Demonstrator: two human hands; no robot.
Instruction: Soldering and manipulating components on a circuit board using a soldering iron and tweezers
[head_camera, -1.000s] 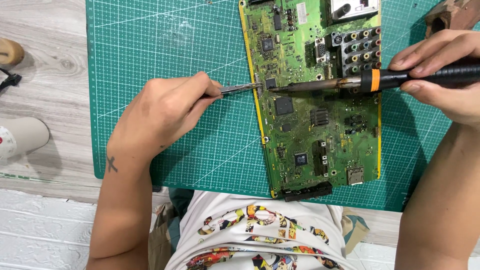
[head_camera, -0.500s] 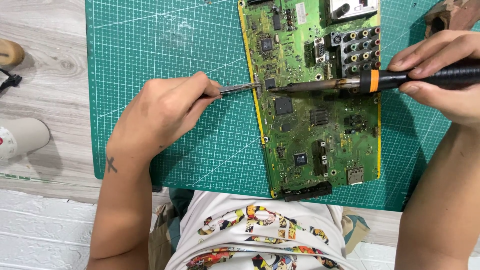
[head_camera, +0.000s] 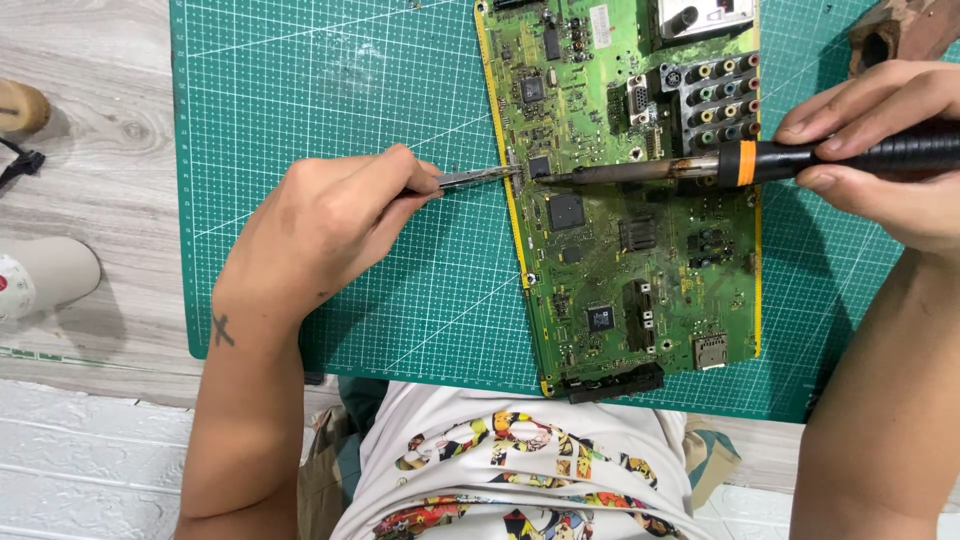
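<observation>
A green circuit board (head_camera: 625, 190) lies flat on a green cutting mat (head_camera: 330, 120). The left hand (head_camera: 330, 225) pinches tweezers (head_camera: 475, 178) onto 1 small chip (head_camera: 539, 166) to steady it, while the right hand (head_camera: 880, 150) grips a soldering iron (head_camera: 700, 168), its tip touching that chip.

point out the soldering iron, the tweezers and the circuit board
soldering iron (head_camera: 640, 172): head view, on its metal shaft
tweezers (head_camera: 475, 178): head view, on the bare metal arms
circuit board (head_camera: 660, 290): head view, on its green face
</observation>
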